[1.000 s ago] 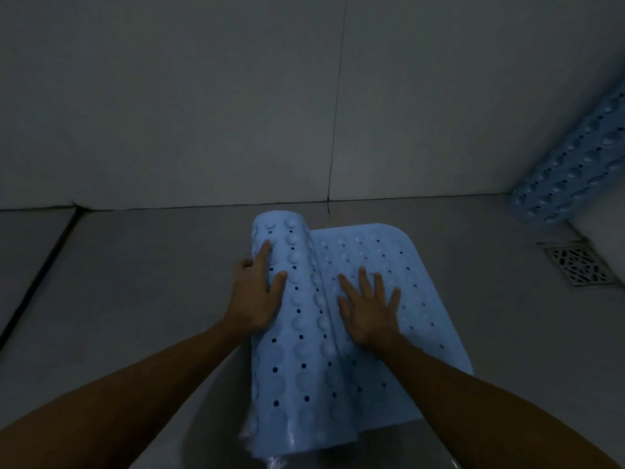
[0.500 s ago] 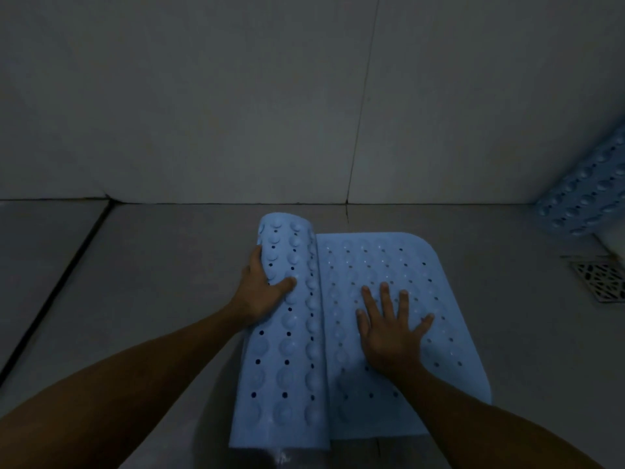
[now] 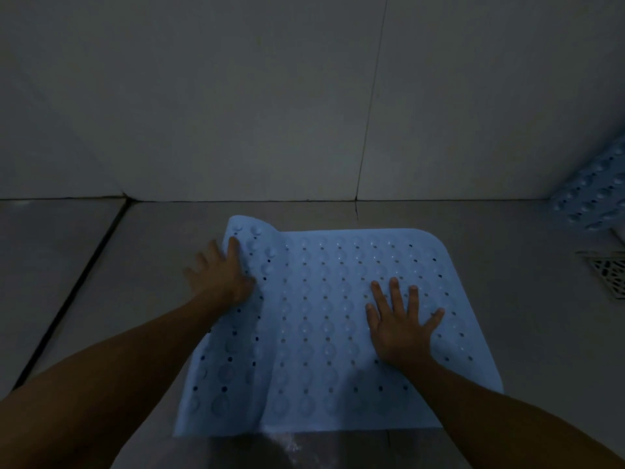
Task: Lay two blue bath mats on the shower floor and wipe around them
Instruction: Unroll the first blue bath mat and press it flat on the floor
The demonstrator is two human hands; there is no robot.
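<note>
A light blue bath mat [image 3: 324, 333] with holes and round bumps lies on the grey tiled shower floor [image 3: 152, 265]. Most of it is flat; its left strip still curls up, showing the suction cups underneath. My left hand [image 3: 221, 275] presses that curled strip outward with straight fingers, near the mat's far left corner. My right hand [image 3: 400, 319] lies flat on the mat's right half, fingers spread. A second blue bath mat [image 3: 593, 198] leans against the wall at the right edge, partly out of view.
A metal floor drain [image 3: 607, 274] sits in the floor to the right of the mat. Pale tiled walls [image 3: 236, 96] close the space behind. A dark grout line [image 3: 74, 286] runs diagonally across the floor on the left.
The mat has unrolled further to the left: the rolled part is now only a narrow curled strip. My left hand moved left with it and my right hand slid right on the flat part.
</note>
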